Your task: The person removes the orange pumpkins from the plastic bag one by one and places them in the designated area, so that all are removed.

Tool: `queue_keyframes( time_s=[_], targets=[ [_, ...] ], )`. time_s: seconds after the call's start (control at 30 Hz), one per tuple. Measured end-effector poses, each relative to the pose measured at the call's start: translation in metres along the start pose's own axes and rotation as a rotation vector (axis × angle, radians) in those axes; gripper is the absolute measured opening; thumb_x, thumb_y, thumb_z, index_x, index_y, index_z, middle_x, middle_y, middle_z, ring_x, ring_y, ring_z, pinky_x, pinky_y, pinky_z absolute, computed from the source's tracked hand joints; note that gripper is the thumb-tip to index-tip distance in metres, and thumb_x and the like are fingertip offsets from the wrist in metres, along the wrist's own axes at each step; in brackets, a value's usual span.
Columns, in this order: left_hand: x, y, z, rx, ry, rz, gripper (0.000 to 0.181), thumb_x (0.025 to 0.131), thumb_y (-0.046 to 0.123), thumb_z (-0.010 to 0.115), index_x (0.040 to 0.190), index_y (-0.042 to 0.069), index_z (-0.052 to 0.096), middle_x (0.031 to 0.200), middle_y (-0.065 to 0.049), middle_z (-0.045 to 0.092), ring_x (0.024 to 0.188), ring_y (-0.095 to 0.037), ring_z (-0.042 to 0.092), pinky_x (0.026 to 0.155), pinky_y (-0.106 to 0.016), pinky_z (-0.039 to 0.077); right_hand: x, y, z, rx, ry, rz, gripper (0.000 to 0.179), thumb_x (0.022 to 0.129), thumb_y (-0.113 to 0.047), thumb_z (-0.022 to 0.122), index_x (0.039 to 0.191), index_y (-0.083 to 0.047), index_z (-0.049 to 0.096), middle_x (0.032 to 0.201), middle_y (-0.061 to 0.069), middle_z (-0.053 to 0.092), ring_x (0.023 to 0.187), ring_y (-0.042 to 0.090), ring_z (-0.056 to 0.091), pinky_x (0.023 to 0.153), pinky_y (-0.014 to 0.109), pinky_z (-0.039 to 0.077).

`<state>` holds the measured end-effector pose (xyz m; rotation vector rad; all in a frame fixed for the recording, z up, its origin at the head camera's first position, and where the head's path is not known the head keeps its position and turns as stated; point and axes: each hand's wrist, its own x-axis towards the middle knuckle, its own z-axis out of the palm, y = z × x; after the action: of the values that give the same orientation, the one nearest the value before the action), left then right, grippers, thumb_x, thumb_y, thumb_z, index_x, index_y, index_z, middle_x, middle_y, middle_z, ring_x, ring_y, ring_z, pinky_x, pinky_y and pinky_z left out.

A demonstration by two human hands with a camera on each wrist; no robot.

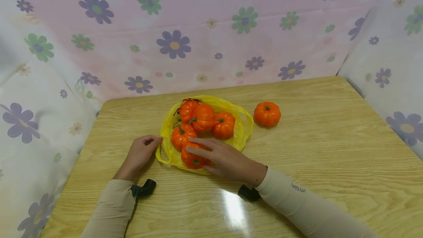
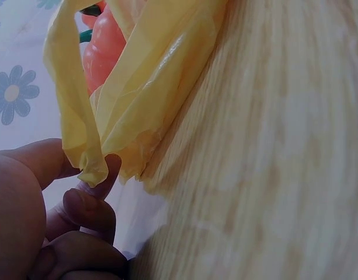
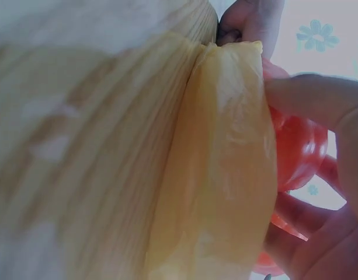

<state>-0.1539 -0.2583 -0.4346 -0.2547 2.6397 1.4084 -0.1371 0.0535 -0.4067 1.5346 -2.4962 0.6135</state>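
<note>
A yellow plastic bag (image 1: 242,120) lies spread wide on the table, its mouth facing up. Several small orange toy pumpkins (image 1: 203,117) with green stems sit inside. At the bag's left edge my left hand (image 1: 140,154) pinches the yellow plastic near a handle loop; the left wrist view shows thumb and fingers on the bag's handle (image 2: 79,116). My right hand (image 1: 228,159) reaches over the near rim and grips the nearest pumpkin (image 1: 191,156) between thumb and fingers. That pumpkin (image 3: 298,151) is partly hidden by the hand and the bag's wall.
Right of the bag, another orange pumpkin (image 1: 267,114) stands alone on the wooden table (image 1: 314,142). Thin dark twig-like pieces (image 1: 176,112) show at the bag's far left rim. Flower-patterned cloth (image 1: 211,28) hangs behind the table and on both sides.
</note>
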Motion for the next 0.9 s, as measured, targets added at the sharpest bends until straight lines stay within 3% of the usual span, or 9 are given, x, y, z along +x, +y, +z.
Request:
queue_keyframes(
  time_s=[0.57,0.9],
  targets=[
    [0.000,0.000,0.001,0.028,0.006,0.026,0.045,0.099,0.047,0.059,0.105,0.004,0.073,0.083,0.001,0.064,0.079,-0.014,0.052,0.070,-0.024,0.042,-0.011,0.003,0.000,0.009,-0.041,0.060,0.077,0.089,-0.020,0.078,0.154,-0.023,0.038,0.157,0.007,0.039,0.140,0.027,0.045,0.108,0.040,0.045],
    [0.000,0.000,-0.001,0.016,0.002,0.017,0.047,0.099,0.049,0.059,0.105,0.005,0.073,0.087,0.000,0.065,0.079,-0.013,0.052,0.070,-0.024,0.042,-0.021,0.005,-0.005,-0.002,0.003,0.031,0.083,0.085,-0.016,0.081,0.155,-0.022,0.037,0.157,0.008,0.040,0.139,0.028,0.046,0.104,0.040,0.049]
  ],
)
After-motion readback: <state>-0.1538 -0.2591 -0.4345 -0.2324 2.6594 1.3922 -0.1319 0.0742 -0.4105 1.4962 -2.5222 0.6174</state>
